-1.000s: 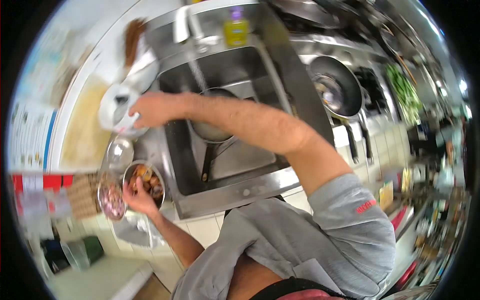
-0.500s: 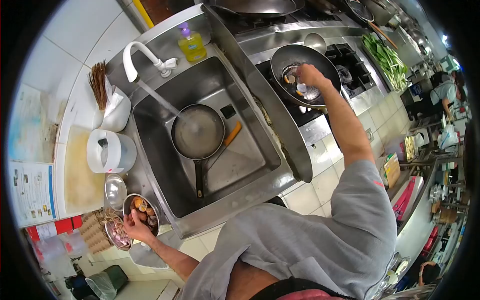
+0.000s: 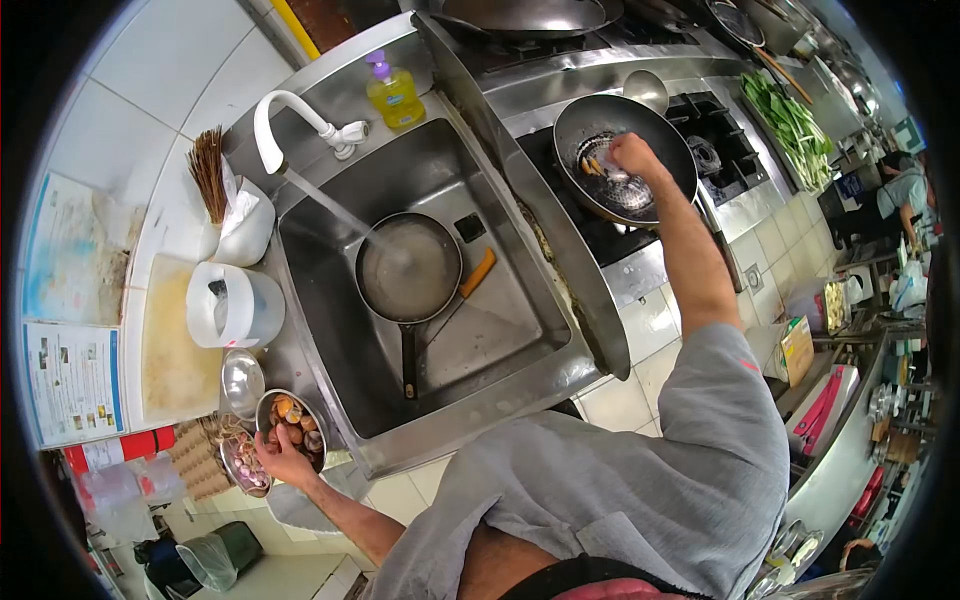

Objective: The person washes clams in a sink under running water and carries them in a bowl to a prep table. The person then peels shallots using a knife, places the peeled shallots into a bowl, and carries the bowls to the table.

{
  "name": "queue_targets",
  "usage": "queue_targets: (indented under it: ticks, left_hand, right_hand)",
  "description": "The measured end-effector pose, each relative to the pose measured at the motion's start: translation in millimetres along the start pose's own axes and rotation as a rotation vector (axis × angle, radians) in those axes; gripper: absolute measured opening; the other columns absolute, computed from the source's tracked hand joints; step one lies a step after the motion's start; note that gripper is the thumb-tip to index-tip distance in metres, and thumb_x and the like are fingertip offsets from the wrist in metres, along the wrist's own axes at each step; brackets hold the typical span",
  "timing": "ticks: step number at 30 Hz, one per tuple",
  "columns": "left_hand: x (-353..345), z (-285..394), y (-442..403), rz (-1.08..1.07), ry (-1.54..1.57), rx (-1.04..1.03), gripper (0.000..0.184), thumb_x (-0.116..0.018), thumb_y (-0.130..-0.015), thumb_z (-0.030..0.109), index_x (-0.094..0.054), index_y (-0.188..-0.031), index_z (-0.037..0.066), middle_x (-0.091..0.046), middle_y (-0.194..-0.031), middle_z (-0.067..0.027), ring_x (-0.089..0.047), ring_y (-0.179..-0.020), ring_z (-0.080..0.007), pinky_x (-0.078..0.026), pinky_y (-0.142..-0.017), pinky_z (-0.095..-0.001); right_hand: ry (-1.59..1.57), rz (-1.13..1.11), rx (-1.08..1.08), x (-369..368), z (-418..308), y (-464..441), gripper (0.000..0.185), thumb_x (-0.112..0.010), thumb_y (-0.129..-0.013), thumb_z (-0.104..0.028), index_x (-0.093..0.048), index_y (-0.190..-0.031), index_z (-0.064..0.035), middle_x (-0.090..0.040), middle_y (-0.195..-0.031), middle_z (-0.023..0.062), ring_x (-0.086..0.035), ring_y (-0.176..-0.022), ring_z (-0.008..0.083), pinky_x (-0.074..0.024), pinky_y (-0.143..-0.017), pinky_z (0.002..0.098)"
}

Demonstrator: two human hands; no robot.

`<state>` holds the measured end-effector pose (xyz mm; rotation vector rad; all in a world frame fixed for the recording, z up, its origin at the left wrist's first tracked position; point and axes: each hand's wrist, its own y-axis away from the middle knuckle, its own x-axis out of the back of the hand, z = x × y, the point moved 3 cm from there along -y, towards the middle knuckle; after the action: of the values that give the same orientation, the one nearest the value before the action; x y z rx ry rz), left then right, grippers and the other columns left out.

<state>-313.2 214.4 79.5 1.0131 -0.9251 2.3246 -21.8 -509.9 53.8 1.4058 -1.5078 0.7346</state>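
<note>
While the left hand (image 3: pixel 287 464) is at the bowl (image 3: pixel 264 412), grip undetermined, the right hand (image 3: pixel 630 155) is curled over the pan (image 3: pixel 672 140), any hold unclear. Between both hands lies the sink (image 3: pixel 490 355).

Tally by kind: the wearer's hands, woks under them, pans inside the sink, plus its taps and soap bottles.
Left hand and right hand: 2
Wok under the right hand: 1
Pan inside the sink: 1
Tap: 1
Soap bottle: 1
Total: 6

Steel sink (image 3: pixel 500 360): pan (image 3: pixel 408 268), orange-handled tool (image 3: pixel 479 273) on bottom. Stove (image 3: pixel 640 283): wok (image 3: pixel 622 118). Side counter (image 3: pixel 290 355): white tub (image 3: pixel 255 308), metal bowl (image 3: pixel 243 382).
</note>
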Motion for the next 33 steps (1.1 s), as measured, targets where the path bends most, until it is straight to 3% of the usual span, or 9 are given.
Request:
queue_targets:
  ticks: [3,5,8,12,15,23,26,30,33]
  left_hand:
    - [-2,-3,-2,0.118,-0.043,-0.211,0.050,-0.070,-0.076,0.029,-0.054,-0.112,-0.001,-0.054,-0.089,-0.0140,-0.051,-0.081,-0.0262,-0.045,-0.070,-0.0351]
    - [-6,-14,-4,-0.037,0.113,0.067,0.052,-0.068,-0.077,0.031,-0.052,-0.115,-0.001,-0.049,-0.108,-0.0188,-0.049,-0.098,-0.0324,-0.043,-0.082,-0.0406]
    - [17,23,3,0.100,-0.336,-0.143,0.055,-0.066,-0.078,0.035,-0.051,-0.115,-0.003,-0.048,-0.111,-0.0246,-0.049,-0.101,-0.0349,-0.043,-0.084,-0.0416]
    - [31,42,-10,0.188,-0.283,-0.177,0.053,-0.064,-0.080,0.035,-0.052,-0.115,-0.002,-0.048,-0.111,-0.0236,-0.045,-0.106,-0.0350,-0.038,-0.090,-0.0450]
    - [23,100,-12,0.225,-0.138,-0.299,0.043,-0.064,-0.081,0.028,-0.054,-0.113,0.002,-0.047,-0.114,-0.0184,-0.046,-0.106,-0.0317,-0.041,-0.086,-0.0397]
    - [-94,255,0,-0.726,1.061,-0.100,0.041,-0.062,-0.083,0.020,-0.049,-0.119,0.005,-0.046,-0.121,-0.0108,-0.051,-0.103,-0.0180,-0.046,-0.082,-0.0303]
    - [-125,301,-4,-0.980,1.517,0.111,0.058,-0.051,-0.089,0.037,-0.033,-0.129,0.000,-0.040,-0.128,-0.0188,-0.051,-0.107,-0.0300,-0.045,-0.088,-0.0413]
    - [-167,320,-23,-1.072,1.884,0.517,0.080,-0.045,-0.085,0.054,-0.015,-0.135,-0.002,-0.027,-0.134,-0.0219,-0.049,-0.107,-0.0364,-0.045,-0.086,-0.0457]
    - [-212,309,-40,-0.973,1.920,0.587,0.062,-0.041,-0.091,0.044,-0.029,-0.129,-0.003,-0.041,-0.125,-0.0197,-0.050,-0.108,-0.0326,-0.044,-0.087,-0.0465]
  right_hand:
    - [0.056,0.141,-0.007,-27,4,-21,0.020,-0.055,-0.072,-0.016,-0.065,-0.083,-0.0018,-0.063,-0.084,0.0217,-0.063,-0.079,0.0330,-0.0483,-0.071,0.0404]
    - [0.081,0.074,-0.001,-34,-2,-18,0.021,-0.054,-0.073,-0.017,-0.064,-0.081,-0.0003,-0.062,-0.084,0.0227,-0.062,-0.081,0.0342,-0.0484,-0.072,0.0405]
    - [0.039,0.124,0.043,-46,1,-21,0.022,-0.053,-0.074,-0.017,-0.062,-0.079,0.0031,-0.061,-0.081,0.0255,-0.061,-0.084,0.0370,-0.0490,-0.073,0.0412]
    - [0.164,0.263,-0.028,-1,-30,4,0.021,-0.055,-0.075,-0.016,-0.059,-0.088,0.0004,-0.060,-0.082,0.0263,-0.059,-0.079,0.0403,-0.0479,-0.071,0.0465]
    - [0.311,0.490,0.185,45,-72,17,0.022,-0.058,-0.078,-0.016,-0.050,-0.095,-0.0034,-0.057,-0.087,0.0215,-0.058,-0.085,0.0384,-0.0484,-0.074,0.0464]
    - [-0.028,0.521,0.829,105,-274,50,0.011,-0.053,-0.079,-0.011,-0.051,-0.085,-0.0011,-0.058,-0.080,0.0196,-0.056,-0.078,0.0383,-0.0451,-0.068,0.0440]
    - [0.067,0.319,0.984,72,-353,49,0.010,-0.052,-0.077,-0.010,-0.052,-0.082,-0.0013,-0.058,-0.078,0.0195,-0.056,-0.078,0.0376,-0.0448,-0.067,0.0427]
    - [0.204,0.149,1.120,-12,-415,39,0.012,-0.053,-0.075,-0.012,-0.054,-0.082,-0.0016,-0.060,-0.077,0.0207,-0.058,-0.077,0.0384,-0.0468,-0.069,0.0453]
    - [0.155,0.044,0.979,-74,-433,25,0.015,-0.053,-0.075,-0.011,-0.055,-0.086,-0.0012,-0.061,-0.079,0.0217,-0.059,-0.078,0.0378,-0.0469,-0.069,0.0447]
